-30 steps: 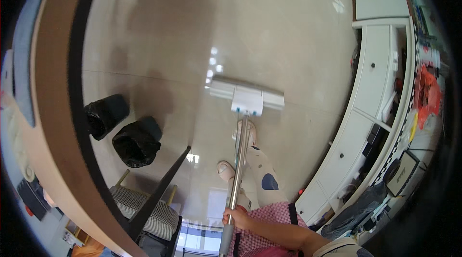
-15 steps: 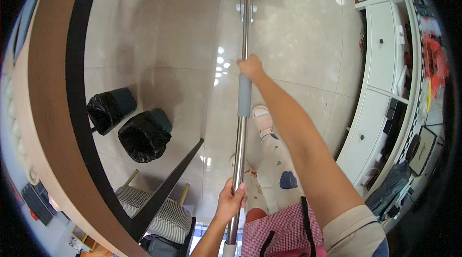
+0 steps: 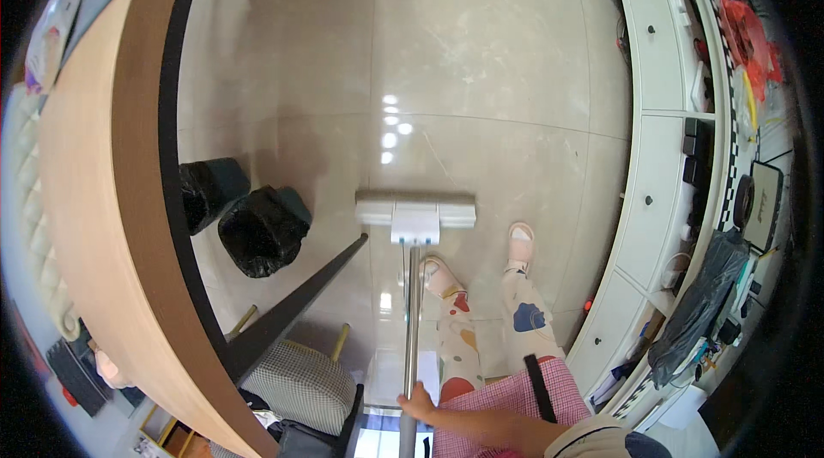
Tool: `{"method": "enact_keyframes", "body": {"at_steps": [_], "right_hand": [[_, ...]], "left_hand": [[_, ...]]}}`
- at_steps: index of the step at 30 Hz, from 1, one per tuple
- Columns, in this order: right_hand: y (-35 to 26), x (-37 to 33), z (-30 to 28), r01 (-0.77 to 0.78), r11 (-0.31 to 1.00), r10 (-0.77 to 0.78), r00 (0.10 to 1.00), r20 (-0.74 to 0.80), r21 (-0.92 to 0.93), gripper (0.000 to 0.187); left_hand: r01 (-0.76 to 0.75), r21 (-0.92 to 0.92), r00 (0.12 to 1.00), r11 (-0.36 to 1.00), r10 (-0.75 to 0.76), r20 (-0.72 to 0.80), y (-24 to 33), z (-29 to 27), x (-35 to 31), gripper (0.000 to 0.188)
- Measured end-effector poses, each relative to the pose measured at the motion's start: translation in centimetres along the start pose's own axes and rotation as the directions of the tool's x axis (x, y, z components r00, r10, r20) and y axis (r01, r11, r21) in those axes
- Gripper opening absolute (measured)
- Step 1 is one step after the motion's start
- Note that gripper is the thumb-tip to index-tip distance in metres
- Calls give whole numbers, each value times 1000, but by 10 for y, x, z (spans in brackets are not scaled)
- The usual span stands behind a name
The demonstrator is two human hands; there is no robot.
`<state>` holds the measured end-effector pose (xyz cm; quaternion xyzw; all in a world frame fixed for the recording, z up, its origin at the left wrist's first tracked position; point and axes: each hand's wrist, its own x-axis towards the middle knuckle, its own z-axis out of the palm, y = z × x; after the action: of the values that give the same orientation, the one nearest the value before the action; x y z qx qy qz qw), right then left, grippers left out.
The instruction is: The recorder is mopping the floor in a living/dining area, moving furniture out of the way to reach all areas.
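Note:
A sponge mop (image 3: 414,286) with a steel pole lies along the middle of the view. Its white mop head (image 3: 416,219) rests on the tiled floor just ahead of my feet, its dark strip facing away from me. My right hand (image 3: 418,404) is wrapped round the pole near the lower edge, at the top of the grey grip sleeve (image 3: 408,434). The rest of the pole runs out of view below. My left hand does not show.
A wooden table (image 3: 129,200) with a dark leg (image 3: 300,308) fills the left. Two bins with black bags (image 3: 264,235) stand beside it, and a checked chair (image 3: 300,385) is nearer. White drawers (image 3: 652,192) line the right side. My slippered feet (image 3: 520,245) are on glossy tiles.
The mop head has come back over the floor from the far edge toward my feet. My right hand has come down with the pole, and my left hand has left the view.

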<state>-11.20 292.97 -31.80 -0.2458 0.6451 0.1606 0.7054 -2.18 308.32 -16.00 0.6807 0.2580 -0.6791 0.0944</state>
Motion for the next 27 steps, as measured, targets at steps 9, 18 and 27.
{"method": "enact_keyframes", "body": {"at_steps": [9,18,27], "right_hand": [[23,0,-87,61,998,-61,998,17,-13,55],[-105,112,-340,478,816,-347,855,-386,326,12],[-123,123,-350,338,798,-141,910,-390,500,25]], "left_hand": [[-190,606,967,773,255,-22,-29,46,-60,21],[-486,701,872,522,343,349,164,196,-79,35],[-164,446,933,880,-9,361,212,138,-63,18]]}}
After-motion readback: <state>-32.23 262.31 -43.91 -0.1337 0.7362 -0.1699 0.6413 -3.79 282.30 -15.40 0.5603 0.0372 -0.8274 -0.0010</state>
